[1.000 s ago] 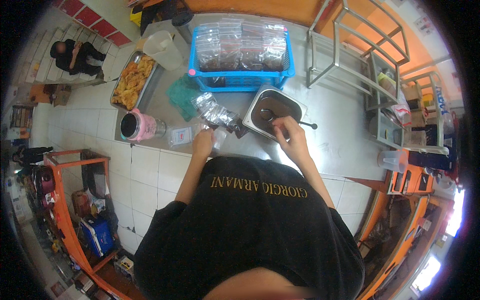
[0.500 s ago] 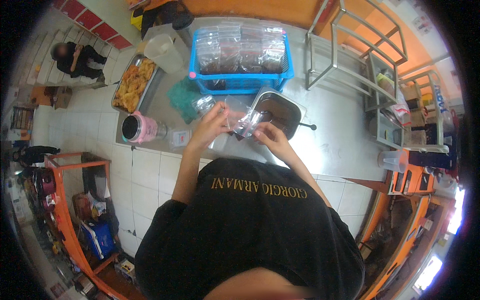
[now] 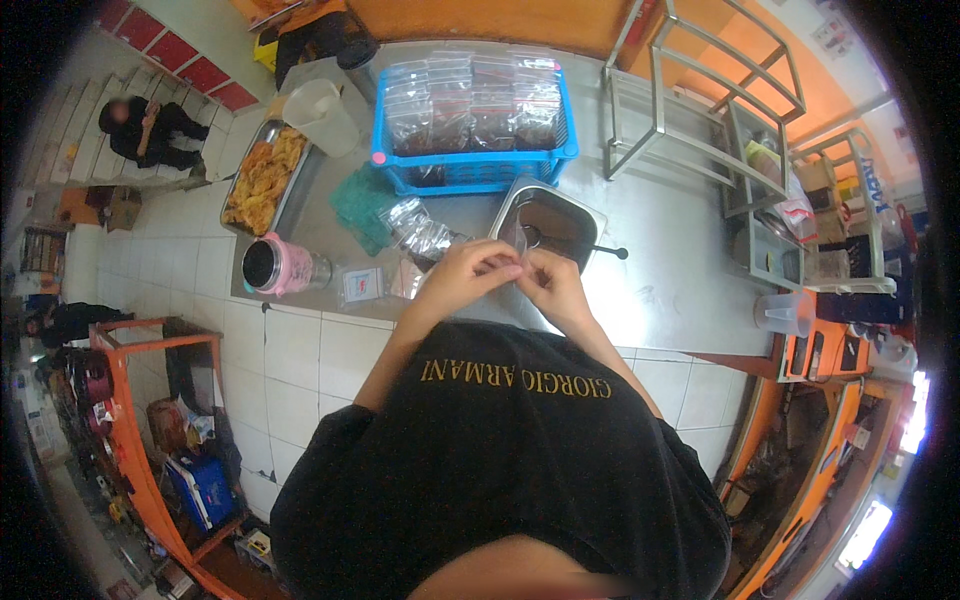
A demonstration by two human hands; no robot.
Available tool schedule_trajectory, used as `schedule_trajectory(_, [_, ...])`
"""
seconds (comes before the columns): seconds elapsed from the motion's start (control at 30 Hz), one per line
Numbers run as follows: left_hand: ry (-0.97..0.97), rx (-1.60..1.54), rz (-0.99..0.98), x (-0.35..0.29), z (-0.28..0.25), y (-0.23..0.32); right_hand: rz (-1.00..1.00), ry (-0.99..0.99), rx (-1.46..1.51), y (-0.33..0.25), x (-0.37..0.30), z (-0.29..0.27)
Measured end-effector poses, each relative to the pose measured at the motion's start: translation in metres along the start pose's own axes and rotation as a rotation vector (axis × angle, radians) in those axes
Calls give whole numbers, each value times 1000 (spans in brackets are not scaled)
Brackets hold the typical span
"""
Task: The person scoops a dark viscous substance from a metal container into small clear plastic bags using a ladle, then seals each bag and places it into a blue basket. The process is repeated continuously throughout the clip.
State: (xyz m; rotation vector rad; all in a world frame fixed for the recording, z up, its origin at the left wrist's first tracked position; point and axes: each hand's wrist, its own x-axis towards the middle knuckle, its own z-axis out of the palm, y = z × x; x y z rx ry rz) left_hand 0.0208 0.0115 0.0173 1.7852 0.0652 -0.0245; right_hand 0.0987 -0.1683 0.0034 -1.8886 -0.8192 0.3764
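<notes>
Both hands meet over the table's near edge, fingers pinched together on a clear plastic zip bag (image 3: 521,237), of which only a thin upper part shows. My left hand (image 3: 466,277) comes in from the left, its fingertips touching those of my right hand (image 3: 554,284). Just beyond them stands a steel pan (image 3: 590,221) of dark brown sauce, with a black-handled ladle (image 3: 615,253) resting in it. Left of my hands lie loose clear zip bags (image 3: 420,230). A blue basket (image 3: 480,172) behind holds rows of filled zip bags (image 3: 490,115).
To the left are a green plastic bag (image 3: 363,208), a pink-and-clear jar (image 3: 285,265), a tray of fried food (image 3: 265,180) and a white pitcher (image 3: 320,117). A metal rack (image 3: 655,95) stands back right; a clear cup (image 3: 783,314) sits at the right edge. People are in the background.
My hands have come together, the left one moving right and down. The clear bag, spread between them before, is now bunched and mostly hidden by fingers. Loose bags at left are more visible.
</notes>
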Motion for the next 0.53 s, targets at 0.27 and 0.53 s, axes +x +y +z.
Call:
schedule_trajectory(0.27, [13,37,23,3,0,-1,28,-88,68,-17,1,-14])
schedule_trajectory(0.53, [-3,157,27,2,-10,-2,-41,-21,-160,-19,0,-8])
